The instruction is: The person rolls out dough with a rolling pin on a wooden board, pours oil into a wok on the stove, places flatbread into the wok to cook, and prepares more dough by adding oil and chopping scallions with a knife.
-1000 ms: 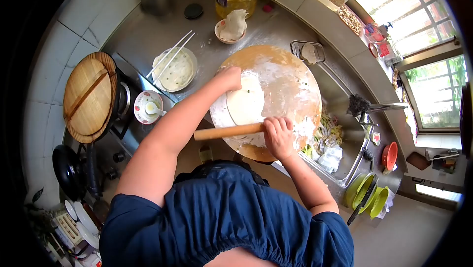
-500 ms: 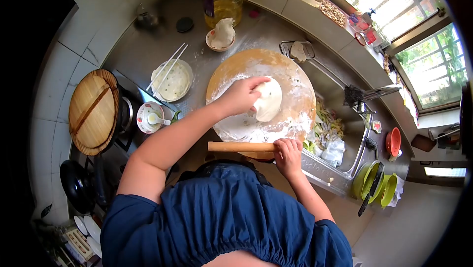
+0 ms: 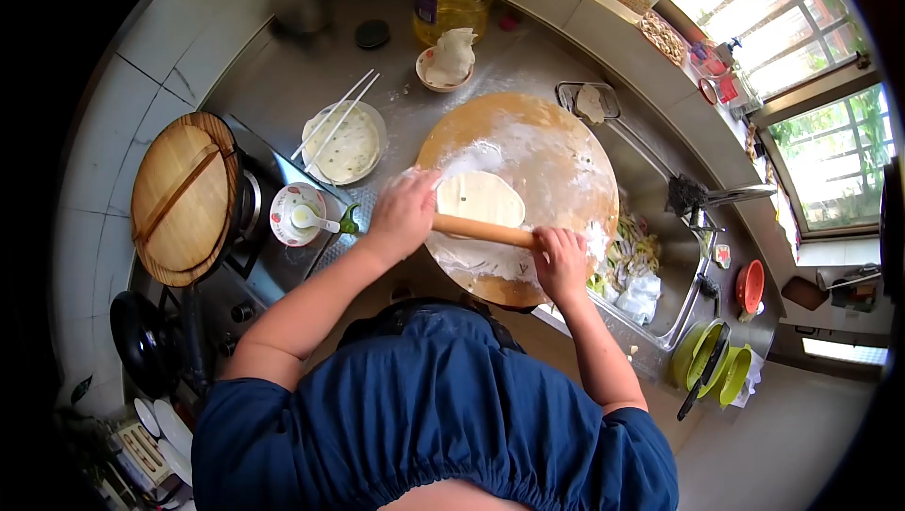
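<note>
A wooden rolling pin (image 3: 485, 231) lies across the near edge of a flattened white dough round (image 3: 479, 198). Its left end goes under my left hand (image 3: 403, 213), whose fingers are curled over it. My right hand (image 3: 561, 264) is wrapped round the other end. Both sit on the floured round wooden board (image 3: 556, 148), the dough left of the board's middle. Parts of the pin are hidden beneath my hands.
A bowl with chopsticks (image 3: 345, 141) stands left of the board, near a small bowl with a white spoon (image 3: 298, 215). Behind are a dough-filled bowl (image 3: 447, 60) and an oil bottle (image 3: 451, 2). The sink (image 3: 674, 261) holds vegetable scraps on the right.
My left hand has let go of the dough, now flat on the board, and moved down-left onto the pin's left end. The pin has moved forward from the board's near edge onto the dough.
</note>
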`<state>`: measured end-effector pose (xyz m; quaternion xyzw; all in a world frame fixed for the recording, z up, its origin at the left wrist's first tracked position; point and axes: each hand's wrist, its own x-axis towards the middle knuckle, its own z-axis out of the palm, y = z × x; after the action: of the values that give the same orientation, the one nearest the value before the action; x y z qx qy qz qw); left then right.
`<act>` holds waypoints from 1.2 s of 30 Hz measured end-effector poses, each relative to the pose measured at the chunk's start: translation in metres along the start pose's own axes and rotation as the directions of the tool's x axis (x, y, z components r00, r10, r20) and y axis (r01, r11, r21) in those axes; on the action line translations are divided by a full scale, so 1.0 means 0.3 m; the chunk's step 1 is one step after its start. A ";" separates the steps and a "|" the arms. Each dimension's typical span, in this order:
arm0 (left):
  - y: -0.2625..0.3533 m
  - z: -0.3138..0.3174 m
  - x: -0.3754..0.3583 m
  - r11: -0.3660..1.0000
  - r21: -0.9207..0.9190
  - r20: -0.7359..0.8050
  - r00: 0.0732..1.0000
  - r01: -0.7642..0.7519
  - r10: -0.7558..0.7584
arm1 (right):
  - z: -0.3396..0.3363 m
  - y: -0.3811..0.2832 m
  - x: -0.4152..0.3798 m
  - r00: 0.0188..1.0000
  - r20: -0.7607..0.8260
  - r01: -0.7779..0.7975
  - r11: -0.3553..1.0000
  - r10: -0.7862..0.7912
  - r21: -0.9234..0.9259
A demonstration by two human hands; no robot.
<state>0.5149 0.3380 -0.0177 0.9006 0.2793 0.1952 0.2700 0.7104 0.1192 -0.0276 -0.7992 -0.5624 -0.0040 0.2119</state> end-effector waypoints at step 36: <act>-0.048 0.166 0.037 0.920 0.391 0.035 0.999 -0.031 0.018 | 0.130 0.070 0.288 0.987 0.154 -0.007 0.957 0.054 -0.290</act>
<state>0.5428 0.3360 -0.0628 0.9426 0.2971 0.1252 0.0866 0.7520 0.2041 -0.0489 -0.8279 -0.5586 -0.0182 0.0473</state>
